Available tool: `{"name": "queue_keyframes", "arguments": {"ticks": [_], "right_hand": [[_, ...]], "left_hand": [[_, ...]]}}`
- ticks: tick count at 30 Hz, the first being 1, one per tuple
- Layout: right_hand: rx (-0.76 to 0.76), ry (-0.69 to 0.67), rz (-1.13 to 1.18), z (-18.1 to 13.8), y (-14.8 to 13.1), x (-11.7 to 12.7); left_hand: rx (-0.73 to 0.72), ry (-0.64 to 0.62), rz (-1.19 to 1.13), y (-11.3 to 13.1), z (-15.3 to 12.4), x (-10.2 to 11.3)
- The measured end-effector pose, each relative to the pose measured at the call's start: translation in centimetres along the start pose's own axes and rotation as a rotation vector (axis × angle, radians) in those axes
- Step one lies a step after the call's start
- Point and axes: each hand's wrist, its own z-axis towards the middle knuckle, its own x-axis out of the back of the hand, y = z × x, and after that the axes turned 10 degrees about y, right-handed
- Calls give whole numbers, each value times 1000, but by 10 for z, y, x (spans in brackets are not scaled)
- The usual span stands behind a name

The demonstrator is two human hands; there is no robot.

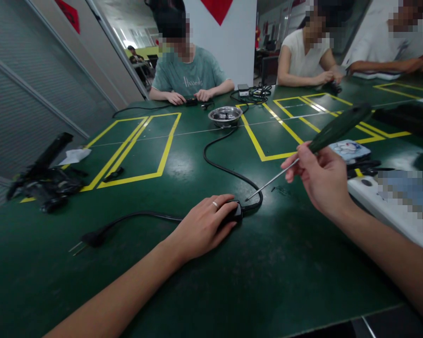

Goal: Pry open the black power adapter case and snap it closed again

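Note:
On the green table lies a black power adapter (237,212), mostly hidden under my left hand (205,224), whose fingers wrap over it. A cord with a two-pin plug (92,239) runs out from its left end. From its right end another black cord (229,170) curves away toward the metal bowl. My right hand (324,180) grips a screwdriver (338,129) with a dark green handle, fingers closed near where the shaft begins. The shaft slants down to the left, and its tip is close to the adapter's right end; whether they touch I cannot tell.
A metal bowl (224,115) with small dark items stands mid-table. Bagged black parts (52,180) lie at left. At right are a white device (391,211), a patterned case (350,149) and cables. Several people sit across; one in a green shirt (190,77) handles a cord.

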Motion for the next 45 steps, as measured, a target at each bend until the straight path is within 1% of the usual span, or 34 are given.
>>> {"name": "queue_keyframes", "arguments": {"ticks": [2,3,4,6,8,11,13,15,17,19,20,25,30,33,37,45], "right_hand": [[145,168,-89,8,-3,5],[215,232,-134,13,-4,8],[275,280,-171,17,-6,10],[347,330,-220,22,-7,14],[356,328,-245,21,-6,15],[302,273,-280,15,1,13],[281,265,-260,11,4,11],[276,285,-213,11,4,11],[263,301,-147,12,0,11],[213,283,-66,12,-6,11],[168,252,-21,12,-10,11],[-151,46,151,-7,-19,0],[-363,-111,252,-33,-8,-17],[-463,-173,280,-44,1,-23],[-518,-187,298,-51,8,-26],[-470,-138,271,-45,8,-25]], "left_hand": [[-6,-3,25,0,-1,3],[-4,-5,28,-1,-2,6],[4,-8,24,-2,-3,9],[45,-4,-7,-5,-6,17],[110,17,-50,-11,-8,26],[199,35,-128,-21,-10,37],[264,-12,-207,-27,-10,41],[320,-76,-297,-31,-9,43],[349,-112,-382,-34,-9,43],[358,-119,-461,-37,-9,41],[366,-124,-496,-38,-8,40],[406,-139,-608,-44,-8,35],[405,-147,-674,-48,-8,32],[418,-151,-676,-49,-8,32],[429,-143,-686,-50,-8,31],[440,-163,-738,-51,-8,32]]}}
